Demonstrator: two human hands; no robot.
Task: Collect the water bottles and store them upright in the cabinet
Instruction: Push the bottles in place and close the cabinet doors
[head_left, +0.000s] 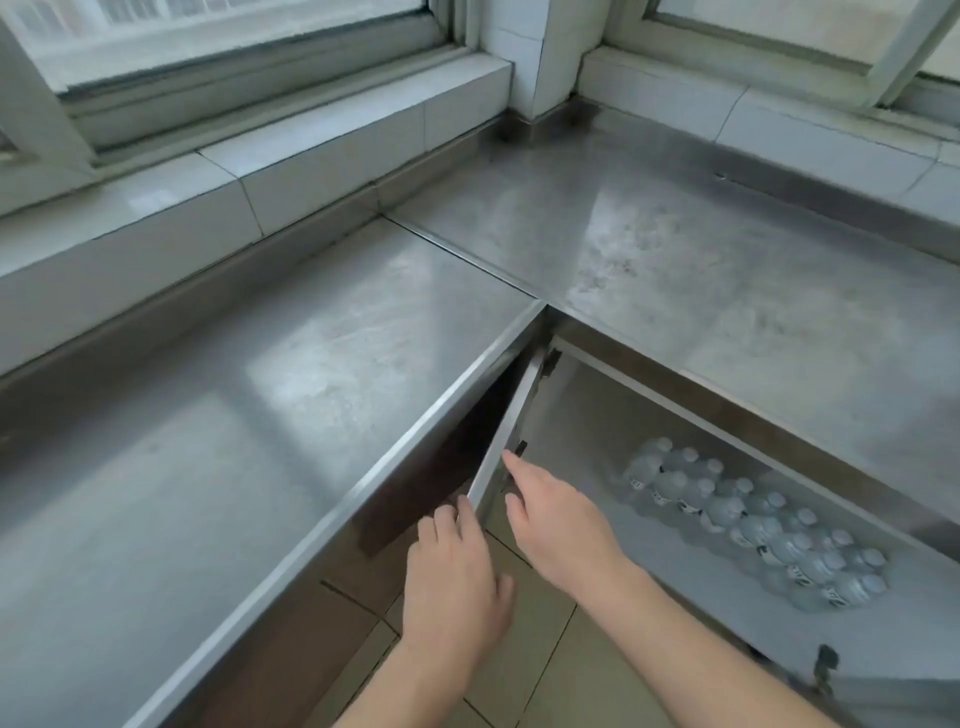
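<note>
Both grips spread on the cabinet door (511, 431): left hand (457, 577) at its edge, right hand (558, 519) seemingly touching inside. Right of them, water bottles (753, 525) upright in the cabinet (597, 415).

Two hands (457, 577), one open cabinet door (506, 431), roughly two dozen water bottles (753, 525)

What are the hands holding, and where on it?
No bottle. Both hands are on the open cabinet door: the left hand has its fingers at the free edge, and the right hand lies straight-fingered on its inner face.
</note>
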